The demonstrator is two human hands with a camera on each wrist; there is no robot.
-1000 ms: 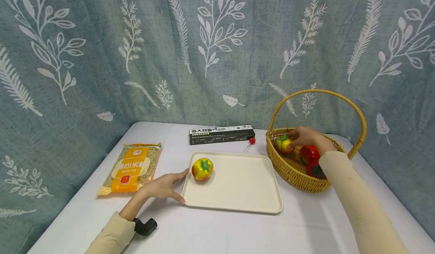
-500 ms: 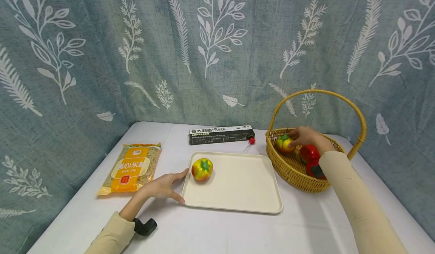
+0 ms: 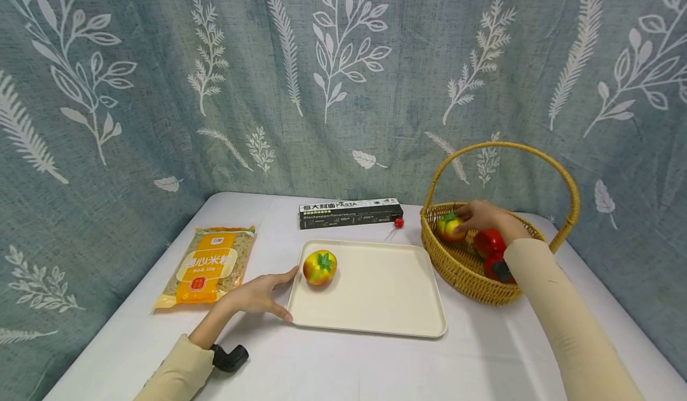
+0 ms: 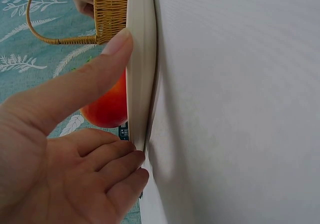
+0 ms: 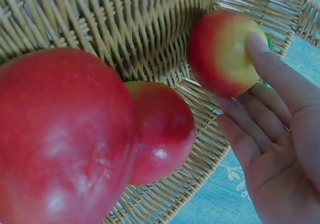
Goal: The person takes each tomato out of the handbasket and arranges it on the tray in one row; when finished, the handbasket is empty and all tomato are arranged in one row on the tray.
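In the wicker basket (image 3: 472, 275), my right hand (image 3: 480, 215) grips a red-and-yellow fruit with a green leafy top (image 3: 449, 227). The right wrist view shows the thumb on the yellow side of that fruit (image 5: 225, 54) and fingers curving beneath it. My left hand (image 3: 260, 296) rests at the left edge of a cream tray (image 3: 376, 287), thumb and fingers spread along it. In the left wrist view, the thumb and fingertips touch the tray's rim (image 4: 141, 59). A similar fruit (image 3: 319, 268) sits in the tray's left part, beside that hand.
Two red fruits (image 5: 160, 134) lie in the basket near my right wrist; its tall handle (image 3: 504, 144) arches above. A black pasta box (image 3: 349, 215) and a red lollipop (image 3: 398, 223) lie behind the tray. A noodle packet (image 3: 209, 267) lies left. A patterned curtain (image 3: 333, 120) backs the table.
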